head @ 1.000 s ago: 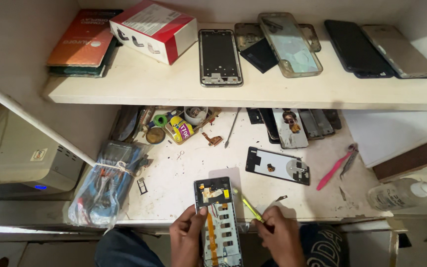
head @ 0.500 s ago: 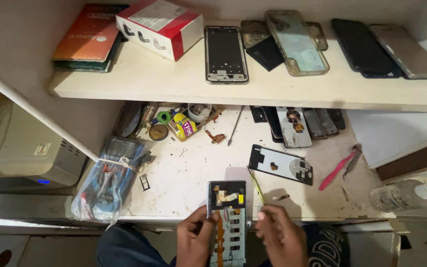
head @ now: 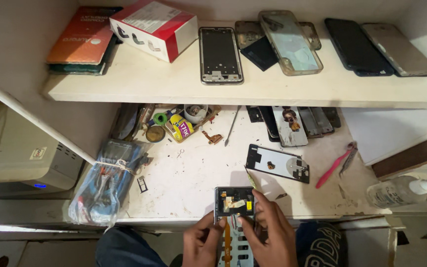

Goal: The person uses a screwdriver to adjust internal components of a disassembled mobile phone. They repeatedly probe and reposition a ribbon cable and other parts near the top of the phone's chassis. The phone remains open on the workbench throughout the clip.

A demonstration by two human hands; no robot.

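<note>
Orange flex cable exposed, the left hand is gripping the opened phone while the right hand, pinching its upper edge, should be working gently.

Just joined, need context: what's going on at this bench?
A person is working on an opened phone with its back off, held over the near edge of the workbench. The left hand steadies its left side; the right hand reaches across its upper part, fingers at the top right corner. A removed phone panel and pink tweezers lie on the bench behind. More phones sit on the shelf above.
</note>
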